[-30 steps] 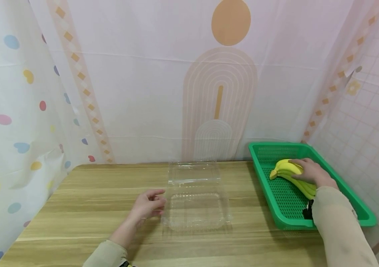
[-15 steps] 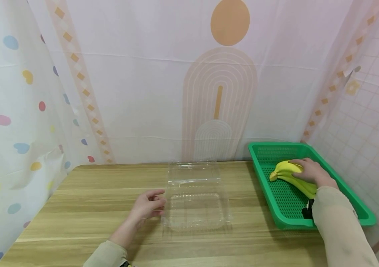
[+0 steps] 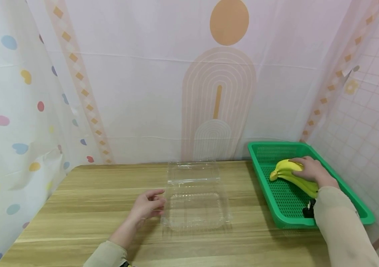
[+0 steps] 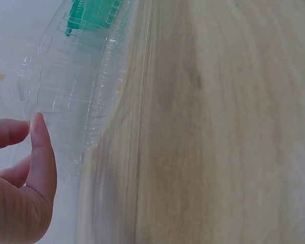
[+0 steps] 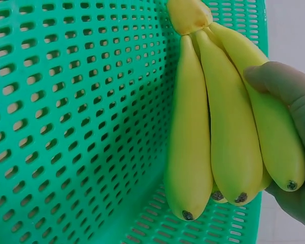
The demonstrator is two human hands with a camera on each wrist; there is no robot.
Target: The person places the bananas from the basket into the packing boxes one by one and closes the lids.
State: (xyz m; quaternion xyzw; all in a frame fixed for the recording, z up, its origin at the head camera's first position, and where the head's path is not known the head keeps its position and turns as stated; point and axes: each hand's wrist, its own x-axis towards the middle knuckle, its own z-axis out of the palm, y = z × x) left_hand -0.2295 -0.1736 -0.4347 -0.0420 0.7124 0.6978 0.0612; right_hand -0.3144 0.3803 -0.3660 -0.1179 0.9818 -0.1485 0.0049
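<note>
In the head view my right hand (image 3: pixel 311 171) grips a bunch of yellow bananas (image 3: pixel 286 171) inside the green plastic basket (image 3: pixel 277 213). The right wrist view shows the thumb (image 5: pixel 274 79) lying across the outer banana of the bunch (image 5: pixel 229 122), with other fingers behind it, mostly hidden. My left hand (image 3: pixel 147 205) is at the left edge of a clear plastic clamshell box (image 3: pixel 196 211), its fingers loosely bent. Up close in the left wrist view, the fingertips come right by the box's rim (image 4: pixel 38 96); whether they touch it I cannot tell.
The box stands with its lid (image 3: pixel 194 171) laid back, on a wood-grain table (image 3: pixel 92 207). The basket is at the table's right end. Printed curtains (image 3: pixel 142 92) hang behind and at both sides. A black item (image 3: pixel 308 209) shows by the right sleeve.
The banana bunch has shifted very slightly under my right hand, its lower bananas now bunched closer together. My left hand and the box have stayed put.
</note>
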